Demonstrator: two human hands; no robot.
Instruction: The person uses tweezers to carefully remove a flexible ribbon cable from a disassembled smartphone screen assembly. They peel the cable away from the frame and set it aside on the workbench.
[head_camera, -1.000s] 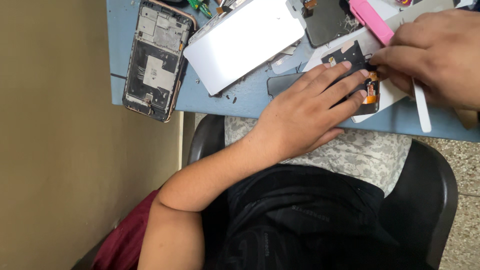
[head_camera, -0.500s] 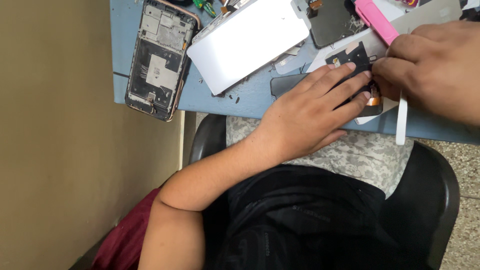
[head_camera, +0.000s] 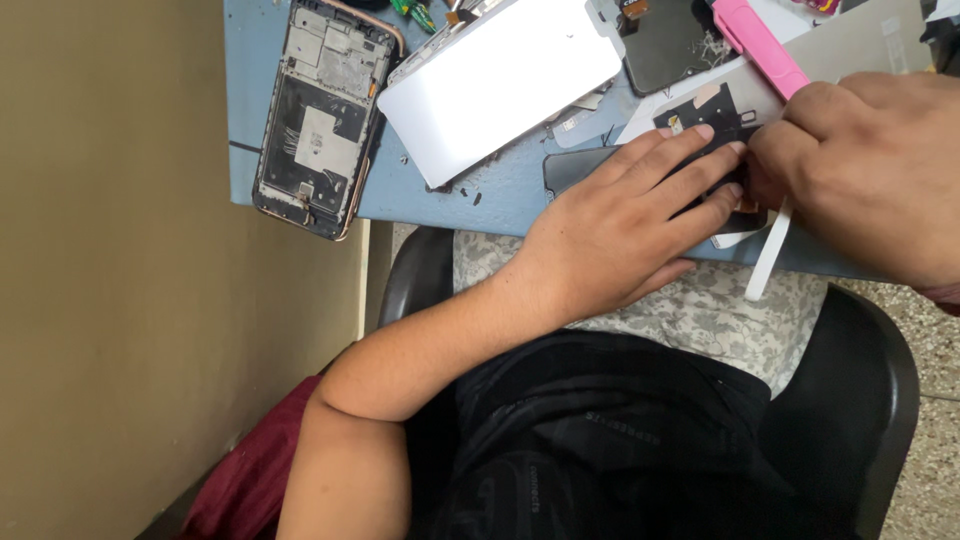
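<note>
My left hand (head_camera: 620, 225) lies flat, palm down, at the table's near edge. Its fingertips press on a black phone part (head_camera: 705, 110) that lies on a white sheet. My right hand (head_camera: 870, 170) comes in from the right and meets those fingertips. It pinches a thin white plastic strip tool (head_camera: 770, 262), whose free end hangs past the table edge. Where the tool's tip touches the part is hidden under my fingers.
On the blue table (head_camera: 500, 195) lie an opened phone frame with bare boards (head_camera: 318, 120) at the left, a white rectangular panel (head_camera: 500, 85), a dark screen piece (head_camera: 665, 40), a pink tool (head_camera: 765, 50) and small screws. A black chair (head_camera: 860, 380) is under me, and a tan wall at left.
My right hand has slid left toward my left fingertips, and the white strip tool moved left with it and tilted. My left hand stayed pressed on the black part.
</note>
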